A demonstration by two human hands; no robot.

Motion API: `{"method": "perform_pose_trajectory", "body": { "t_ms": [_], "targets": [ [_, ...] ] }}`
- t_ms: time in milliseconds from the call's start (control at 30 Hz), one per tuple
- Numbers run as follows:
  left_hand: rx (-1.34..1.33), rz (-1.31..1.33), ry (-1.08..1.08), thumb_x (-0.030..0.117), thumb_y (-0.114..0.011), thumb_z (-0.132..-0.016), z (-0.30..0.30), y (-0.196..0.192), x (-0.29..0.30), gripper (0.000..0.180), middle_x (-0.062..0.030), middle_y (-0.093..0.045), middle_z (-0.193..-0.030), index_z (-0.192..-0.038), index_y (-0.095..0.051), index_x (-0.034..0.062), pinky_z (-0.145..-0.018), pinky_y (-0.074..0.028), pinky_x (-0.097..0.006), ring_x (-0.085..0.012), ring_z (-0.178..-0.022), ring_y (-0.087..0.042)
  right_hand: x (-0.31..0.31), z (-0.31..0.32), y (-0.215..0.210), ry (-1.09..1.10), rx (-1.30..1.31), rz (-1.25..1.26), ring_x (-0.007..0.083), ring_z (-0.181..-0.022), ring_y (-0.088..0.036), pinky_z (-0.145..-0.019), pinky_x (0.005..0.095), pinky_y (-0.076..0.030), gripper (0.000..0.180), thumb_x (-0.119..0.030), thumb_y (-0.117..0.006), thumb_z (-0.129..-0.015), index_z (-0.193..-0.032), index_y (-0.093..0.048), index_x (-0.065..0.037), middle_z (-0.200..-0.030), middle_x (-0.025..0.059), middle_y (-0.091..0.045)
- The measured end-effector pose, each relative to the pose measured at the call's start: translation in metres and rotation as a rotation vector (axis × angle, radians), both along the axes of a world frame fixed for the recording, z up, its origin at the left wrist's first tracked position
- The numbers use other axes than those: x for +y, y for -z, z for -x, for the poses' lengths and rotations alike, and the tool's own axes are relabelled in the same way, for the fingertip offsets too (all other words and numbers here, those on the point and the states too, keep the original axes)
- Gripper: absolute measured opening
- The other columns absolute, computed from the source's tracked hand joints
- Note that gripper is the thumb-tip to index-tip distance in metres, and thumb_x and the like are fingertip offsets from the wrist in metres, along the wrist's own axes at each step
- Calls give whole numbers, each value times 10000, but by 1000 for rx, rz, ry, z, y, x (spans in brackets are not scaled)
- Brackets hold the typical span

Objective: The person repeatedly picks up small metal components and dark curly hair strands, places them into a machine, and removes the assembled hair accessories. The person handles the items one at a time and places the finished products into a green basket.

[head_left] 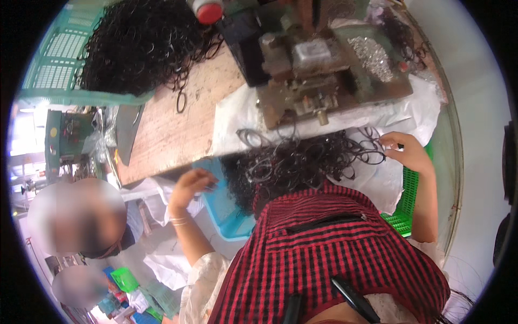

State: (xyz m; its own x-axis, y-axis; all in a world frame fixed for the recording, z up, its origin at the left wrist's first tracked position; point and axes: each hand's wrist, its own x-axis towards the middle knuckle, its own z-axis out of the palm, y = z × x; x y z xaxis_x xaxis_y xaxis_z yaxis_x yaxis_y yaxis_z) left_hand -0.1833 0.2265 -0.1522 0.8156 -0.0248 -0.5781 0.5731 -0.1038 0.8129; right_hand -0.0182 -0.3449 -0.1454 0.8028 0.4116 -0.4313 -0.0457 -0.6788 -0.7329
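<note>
A heap of thin black rings [291,162] lies in my lap below the table edge, over a red and black checked apron [324,232]. My right hand [411,154] is at the heap's right side, thumb and forefinger closed on the edge of a black ring [372,156]. My left hand [190,186] hovers to the left, by a light blue basin [221,213]; its bent fingers are blurred, and whether they hold anything cannot be made out. Beyond the heap stands a greasy metal bench press [305,81], with small silver metal pieces [372,56] lying on its right side.
A pale green crate [56,59] at the far left overflows with black rings [145,43] onto the wooden table [183,124]. A red button [208,12] tops the machine's left side. Right of me stands a green basket [407,202] by the wall. Other people sit at left.
</note>
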Motion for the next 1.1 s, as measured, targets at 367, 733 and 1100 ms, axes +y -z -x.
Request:
{"method": "perform_pose_trajectory", "body": {
  "t_ms": [367, 733, 1100],
  "targets": [
    [82, 513, -661, 265, -400, -1022, -11, 192, -67, 436, -94, -485, -1385, -1444, -346, 169, -936, -475, -553, -305, -1237, -496, 107, 13, 114, -477, -759, 220, 398, -944, -560, -801, 480, -476, 572, -129, -667, -694, -1240, -529, -32, -977, 224, -592],
    [-318, -305, 239, 275, -490, -893, 97, 253, 106, 563, -102, -381, -1484, -1426, -408, 113, -1110, -275, -508, -343, -1367, -315, 318, 100, 65, -719, -130, -189, 373, -1040, -605, -897, 412, -492, 766, -281, -681, -712, -1388, -406, -50, -1098, 231, -626],
    [94, -110, -534, 110, -502, -930, 19, 173, -13, 384, -114, -618, -1173, -1314, -509, 94, -703, -552, -421, -267, -931, -661, 201, 21, 106, -452, -392, 614, 335, -1102, -582, -930, 444, -476, 608, -343, -731, -737, -1243, -557, -56, -1163, 176, -628]
  ]
}}
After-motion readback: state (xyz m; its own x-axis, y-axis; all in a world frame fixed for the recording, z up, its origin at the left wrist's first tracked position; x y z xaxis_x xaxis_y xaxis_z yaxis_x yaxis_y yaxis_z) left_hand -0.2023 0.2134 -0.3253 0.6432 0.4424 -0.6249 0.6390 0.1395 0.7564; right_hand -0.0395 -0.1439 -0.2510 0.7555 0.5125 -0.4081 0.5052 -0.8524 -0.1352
